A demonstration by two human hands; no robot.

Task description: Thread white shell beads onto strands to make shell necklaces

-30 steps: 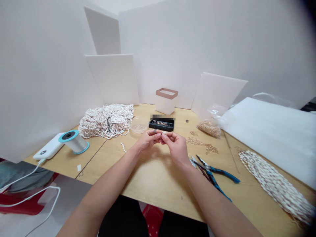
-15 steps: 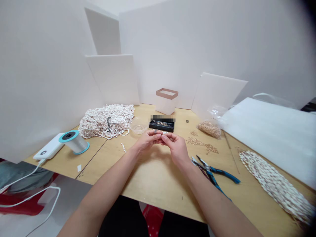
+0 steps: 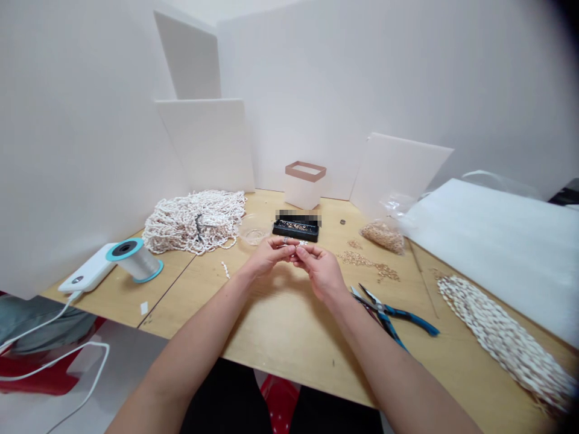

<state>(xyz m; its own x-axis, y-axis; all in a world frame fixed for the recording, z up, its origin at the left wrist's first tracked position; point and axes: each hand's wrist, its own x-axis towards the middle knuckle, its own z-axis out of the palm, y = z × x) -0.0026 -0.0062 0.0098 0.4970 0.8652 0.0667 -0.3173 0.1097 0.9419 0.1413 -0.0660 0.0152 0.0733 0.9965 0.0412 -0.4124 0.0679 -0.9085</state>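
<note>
The left hand (image 3: 270,256) and right hand (image 3: 323,268) meet at the fingertips in a narrow pinch, and the piece between them (too small and covered to tell what it is) sits just short of the black case (image 3: 295,232) at twelve o'clock. It looks to be mid-work, while the gathered bundle of beaded strands (image 3: 502,337) at four o'clock may be done; the heaped white bead strands (image 3: 181,223) at ten and loose gold-coloured findings (image 3: 359,259) at three seem unused.
</note>
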